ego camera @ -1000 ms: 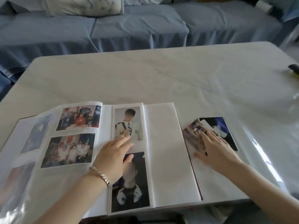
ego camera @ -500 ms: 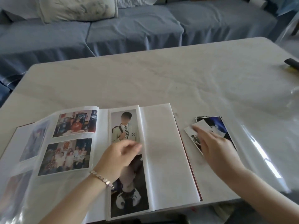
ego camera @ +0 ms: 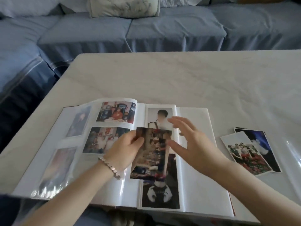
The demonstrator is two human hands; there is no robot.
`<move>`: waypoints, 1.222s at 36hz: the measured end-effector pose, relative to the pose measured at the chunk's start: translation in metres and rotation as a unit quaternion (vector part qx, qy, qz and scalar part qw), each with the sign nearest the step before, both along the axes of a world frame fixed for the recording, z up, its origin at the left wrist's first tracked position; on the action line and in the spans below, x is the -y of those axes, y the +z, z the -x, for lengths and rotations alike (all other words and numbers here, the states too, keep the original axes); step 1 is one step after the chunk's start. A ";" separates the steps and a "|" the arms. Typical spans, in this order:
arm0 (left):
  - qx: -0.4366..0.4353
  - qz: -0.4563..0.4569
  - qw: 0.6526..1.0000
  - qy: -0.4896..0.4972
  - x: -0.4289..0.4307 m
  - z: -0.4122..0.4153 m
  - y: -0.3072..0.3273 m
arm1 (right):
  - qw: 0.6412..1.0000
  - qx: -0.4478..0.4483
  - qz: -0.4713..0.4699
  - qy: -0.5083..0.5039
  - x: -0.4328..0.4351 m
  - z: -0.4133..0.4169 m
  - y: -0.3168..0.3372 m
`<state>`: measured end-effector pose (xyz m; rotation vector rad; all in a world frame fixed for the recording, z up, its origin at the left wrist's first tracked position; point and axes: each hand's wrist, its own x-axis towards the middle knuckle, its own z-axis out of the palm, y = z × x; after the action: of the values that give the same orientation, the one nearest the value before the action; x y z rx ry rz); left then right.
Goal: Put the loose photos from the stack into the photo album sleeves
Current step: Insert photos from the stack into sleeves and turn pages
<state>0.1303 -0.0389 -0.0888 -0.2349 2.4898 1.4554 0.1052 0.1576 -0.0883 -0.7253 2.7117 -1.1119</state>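
L hand point(ego camera: 125, 149): fingers + thumb curled round the left edge of a loose photo point(ego camera: 152, 154), thumb on its face. Holds it above the album point(ego camera: 200, 185), off the page.
Photo: portrait-wise, slightly tilted, blurred. Shows a crowd of people, dark w/ reds. Hangs over the middle of the album, hiding the lower part of the top portrait and the upper part of the bottom one.
R hand point(ego camera: 192, 144): wide open, fingers spread, holds nothing. Hovers just right of the photo, over the right-hand page. Thumb tip v. near the photo's right edge; touching or not, can't tell (blur).
Album: open & flat on the worktop point(ego camera: 179, 75), near its front edge. Left page has 2 landscape group shots in sleeves, one above the other. Further left is a clear leaf w/ 2 faint pics. Right page has a column of 2 portraits in sleeves, then a plain white strip.
Stack point(ego camera: 250, 154): on the worktop right of the album, apart from it. Top print shows people behind red flowers and lies skew over a dark blue print.
Bracelet point(ego camera: 110, 167): pale links, on L wrist.
Worktop: pale, marbled look.
Sofa point(ego camera: 130, 30): blue cover, behind the worktop, w/ a light cushion point(ego camera: 123, 7) on it.
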 end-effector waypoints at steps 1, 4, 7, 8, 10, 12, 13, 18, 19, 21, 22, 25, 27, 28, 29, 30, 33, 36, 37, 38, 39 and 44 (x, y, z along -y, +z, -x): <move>0.007 0.027 0.999 -0.028 0.006 -0.003 0.002 | 1.000 0.022 0.010 -0.005 0.006 0.005 0.002; 0.016 0.089 0.991 -0.101 0.020 -0.011 0.009 | 0.995 0.097 0.020 0.029 0.024 0.017 0.007; -0.017 0.107 0.990 -0.089 0.035 -0.016 0.010 | 0.988 0.131 0.023 0.082 0.044 0.021 0.005; -0.029 0.105 0.992 -0.068 0.041 -0.017 0.009 | 0.987 0.129 0.034 0.085 0.050 0.021 0.003; -0.044 0.089 0.995 0.003 0.055 -0.019 0.007 | 0.989 0.120 0.059 0.064 0.061 0.022 -0.001; -0.040 0.044 0.993 0.102 0.067 -0.024 0.005 | 0.986 0.126 0.109 0.026 0.070 0.021 -0.006; -0.033 0.014 0.987 0.154 0.073 -0.026 0.004 | 0.982 0.134 0.131 0.007 0.074 0.021 -0.009; 0.011 -0.158 0.939 0.306 0.098 -0.040 -0.009 | 0.967 0.170 0.189 -0.034 0.097 0.015 -0.017; 0.022 -0.194 0.929 0.315 0.101 -0.042 -0.012 | 0.962 0.183 0.200 -0.037 0.102 0.013 -0.018; 0.032 -0.249 0.912 0.324 0.107 -0.047 -0.018 | 0.951 0.220 0.215 -0.037 0.111 0.010 -0.020; 0.028 -0.251 0.912 0.324 0.110 -0.049 -0.022 | 0.947 0.238 0.215 -0.033 0.115 0.007 -0.021; -0.034 -0.176 0.930 0.322 0.122 -0.057 -0.032 | 0.959 0.223 0.175 -0.011 0.129 0.003 -0.022; -0.091 -0.099 0.937 0.322 0.131 -0.062 -0.035 | 0.982 0.144 0.118 0.017 0.133 0.003 -0.023; -0.113 -0.052 0.940 0.318 0.136 -0.065 -0.035 | 0.992 0.095 0.081 0.033 0.134 0.003 -0.024; -0.128 -0.001 0.941 0.315 0.140 -0.068 -0.036 | 0.996 0.053 0.047 0.054 0.135 0.004 -0.025; -0.137 0.046 0.939 0.313 0.144 -0.071 -0.036 | 0.997 0.027 0.013 0.078 0.136 0.006 -0.026; -0.161 0.137 0.919 0.333 0.156 -0.081 -0.035 | 0.986 -0.018 -0.096 0.134 0.140 0.010 -0.035; -0.177 0.150 0.898 0.375 0.166 -0.087 -0.034 | 0.966 -0.083 -0.181 0.166 0.142 0.011 -0.048; -0.172 0.135 0.895 0.389 0.170 -0.088 -0.034 | 0.965 -0.086 -0.185 0.162 0.142 0.011 -0.052; -0.171 0.132 0.891 0.399 0.173 -0.089 -0.034 | 0.968 -0.080 -0.182 0.154 0.142 0.011 -0.054; -0.172 0.146 0.887 0.402 0.176 -0.091 -0.034 | 0.970 -0.074 -0.178 0.149 0.142 0.012 -0.057; -0.209 0.146 0.877 0.407 0.186 -0.098 -0.034 | 0.969 -0.074 -0.181 0.151 0.142 0.013 -0.058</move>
<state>0.2278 -0.2246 -0.1228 -1.2887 3.1622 1.4744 0.0921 0.0152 -0.1467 -1.1402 2.6831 -0.4963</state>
